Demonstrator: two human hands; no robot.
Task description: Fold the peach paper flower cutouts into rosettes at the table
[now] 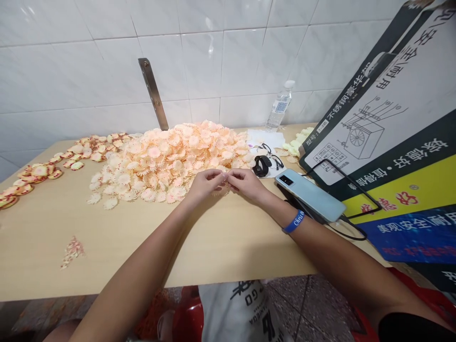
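Observation:
In front of a large heap of pale peach, flower-shaped discs with jagged edges (167,154), my two hands meet at the fingertips. My left hand (208,183) is closed in a pinch, thumb against index finger. Pinched in the same way, my right hand (245,183) touches it from the right. Whatever lies between the fingertips is too small and too hidden to make out. A few pale discs show just behind and under the fingers. A blue wristband (294,222) is on my right forearm.
Left lie rows of red-edged discs (35,173) and a small pile of scraps (73,251). Right are a black watch (261,166), glasses (276,160), a phone on a stand (313,194) with a cable, a water bottle (280,107), pale green discs (297,142) and a tall printed carton (388,118).

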